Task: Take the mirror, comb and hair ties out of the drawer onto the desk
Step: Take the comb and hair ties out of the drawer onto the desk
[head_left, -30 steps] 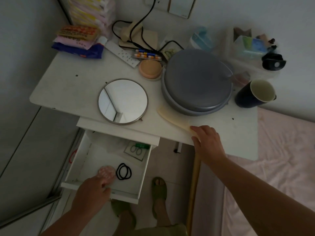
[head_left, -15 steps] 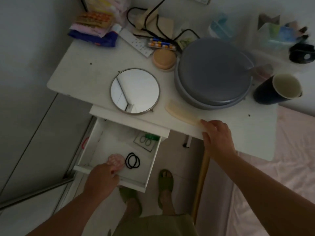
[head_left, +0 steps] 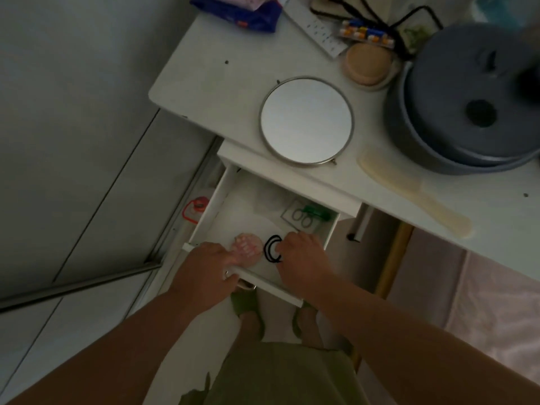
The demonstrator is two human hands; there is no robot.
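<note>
Hair ties, thin black loops, lie on the floor of the open drawer near its front edge, and the right hand reaches down onto them from the right, fingertips at the loops; whether the fingers have closed on them cannot be told, since the hand covers the right part of the loops. Just left of the ties lies a round pink item with a pale pattern. The left hand is wrapped over the drawer's front panel, fingers curled around its edge and touching the pink item's near side. Below the drawer, two feet in green slippers stand on the pale floor.

Deeper in the drawer sits a clear packet with ring shapes in it, and a green object beside it under the desk's edge.

On the white desk above, the round mirror with a metal rim lies flat near the front edge, directly over the drawer. To its right the cream comb lies diagonally, its handle pointing towards the desk's near right edge, apart from the mirror. Behind the comb is a large grey lidded pot. Farther back are a round tan container, a white power strip with black cables, and a dark blue packet at the far edge.
</note>
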